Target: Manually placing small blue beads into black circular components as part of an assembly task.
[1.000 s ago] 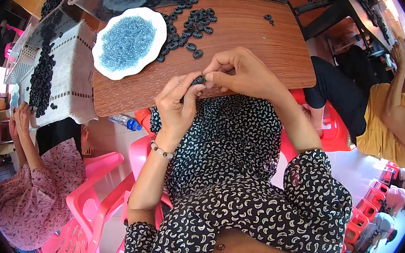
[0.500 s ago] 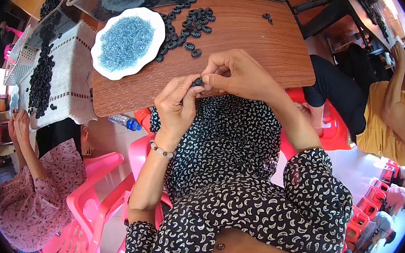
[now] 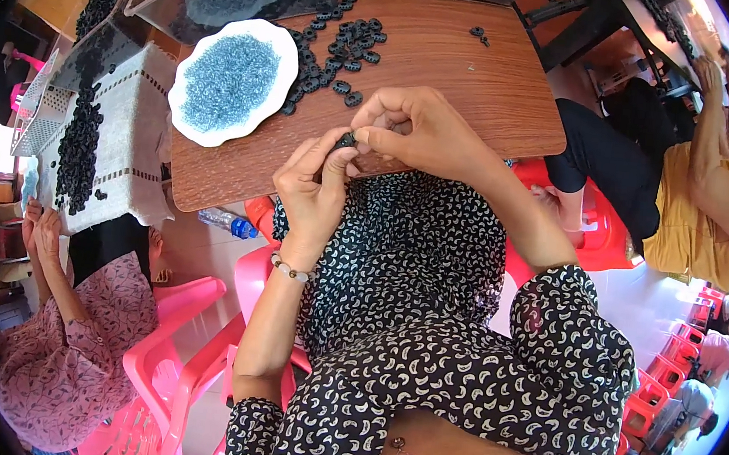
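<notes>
Between the thumb and fingers of my left hand is a small black ring-shaped part, held over the near edge of the brown table. My right hand pinches at the same part from the right, fingertips pressed together; whether a tiny piece sits in them I cannot make out. Beyond my hands lies a loose cluster of similar black parts. To its left, a white scalloped plate holds a heap of tiny clear bluish pieces.
A clear plastic bin stands behind the plate. Two small black pieces lie at the far right. Left, a cloth-covered table bears a black pile; a person in pink works there. A person in yellow sits at right.
Both hands, with the black part, have shifted slightly left. The part is now turned to show more of its face. The neighbouring person's hands at left have moved slightly.
</notes>
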